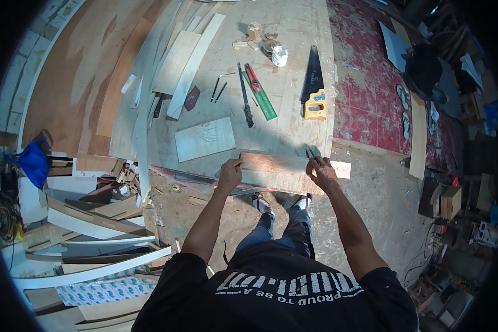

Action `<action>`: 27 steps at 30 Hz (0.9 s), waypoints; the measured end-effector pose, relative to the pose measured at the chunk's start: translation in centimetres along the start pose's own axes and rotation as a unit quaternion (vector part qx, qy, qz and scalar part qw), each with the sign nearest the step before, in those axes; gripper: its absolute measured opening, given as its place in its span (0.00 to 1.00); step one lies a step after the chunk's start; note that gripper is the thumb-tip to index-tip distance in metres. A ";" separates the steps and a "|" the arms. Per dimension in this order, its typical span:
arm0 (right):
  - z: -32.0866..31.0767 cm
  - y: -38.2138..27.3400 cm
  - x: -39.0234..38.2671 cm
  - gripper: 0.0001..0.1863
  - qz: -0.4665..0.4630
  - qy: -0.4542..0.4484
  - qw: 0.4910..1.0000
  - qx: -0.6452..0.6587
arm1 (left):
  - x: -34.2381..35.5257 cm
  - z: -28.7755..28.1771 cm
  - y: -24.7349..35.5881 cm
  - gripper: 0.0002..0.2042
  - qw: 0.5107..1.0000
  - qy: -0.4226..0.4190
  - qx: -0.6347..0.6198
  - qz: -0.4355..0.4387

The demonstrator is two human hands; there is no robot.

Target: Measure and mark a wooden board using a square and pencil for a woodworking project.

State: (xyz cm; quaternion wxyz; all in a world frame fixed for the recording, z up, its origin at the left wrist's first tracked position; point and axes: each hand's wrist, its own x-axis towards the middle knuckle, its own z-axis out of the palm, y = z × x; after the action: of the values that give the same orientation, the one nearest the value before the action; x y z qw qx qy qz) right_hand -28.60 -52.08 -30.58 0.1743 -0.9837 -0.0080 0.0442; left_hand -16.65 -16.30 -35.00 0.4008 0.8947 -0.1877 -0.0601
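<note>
One reddish, rough-faced board lies at the workbench edge, long and flat. Left hand pinches its end; right hand grips its far edge. A yellow-handled saw lies at one o'clock.

Handsaw with yellow handle lies on the surface; green level left of it, white cup up-left, pale board far left.
</note>
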 end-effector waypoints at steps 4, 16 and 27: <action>0.4 0.7 -0.6 0.21 0.010 0.020 1.000 0.009 | 0.4 1.6 2.2 0.14 0.991 0.022 -0.077 -0.109; 0.3 0.9 -0.2 0.28 0.004 -0.020 1.000 0.005 | 1.4 4.0 3.1 0.13 0.932 0.117 -0.060 -0.337; 0.6 0.6 -0.2 0.23 0.001 -0.001 0.999 0.032 | 1.5 4.2 5.0 0.14 0.921 0.082 0.067 -0.375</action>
State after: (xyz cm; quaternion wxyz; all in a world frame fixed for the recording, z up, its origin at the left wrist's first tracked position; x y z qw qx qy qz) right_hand -28.82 -52.48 -31.34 0.2057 -0.9775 -0.0058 0.0459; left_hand -17.78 -22.84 -34.08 0.3017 0.9263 0.1914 -0.1195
